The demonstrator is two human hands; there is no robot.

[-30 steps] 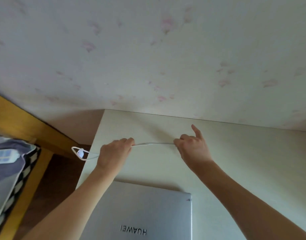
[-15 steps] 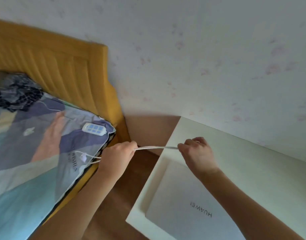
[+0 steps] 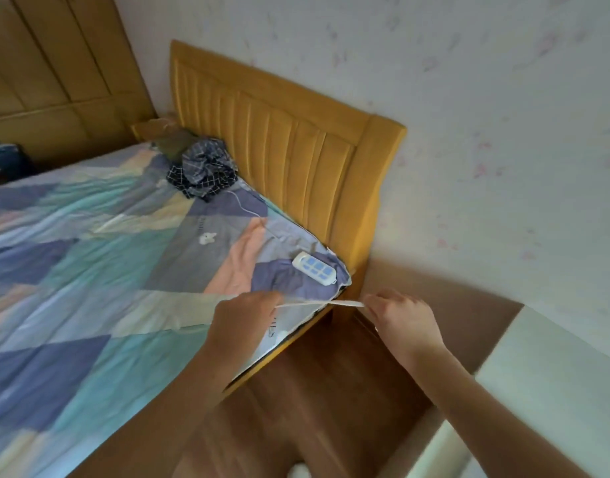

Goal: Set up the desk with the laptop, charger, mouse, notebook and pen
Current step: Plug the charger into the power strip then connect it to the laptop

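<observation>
Both hands, left (image 3: 243, 313) and right (image 3: 401, 313), pinch a taut thin white charger cable (image 3: 317, 302); yanking probably strains it.

Home bedroom. Bed with patchwork blue, teal and peach quilt (image 3: 89, 270) at left; mustard-yellow ribbed upholstered headboard (image 3: 289, 146) against pale floral-print wallpaper (image 3: 486, 115). Brown wood-plank floor (image 3: 313, 391) near; yellow-brown wooden wardrobe (image 3: 55, 63) far left.

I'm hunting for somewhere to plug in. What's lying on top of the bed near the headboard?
A white power strip with its cord, and crumpled checked cloth, lie on the quilt. Anything beneath is hidden.
</observation>
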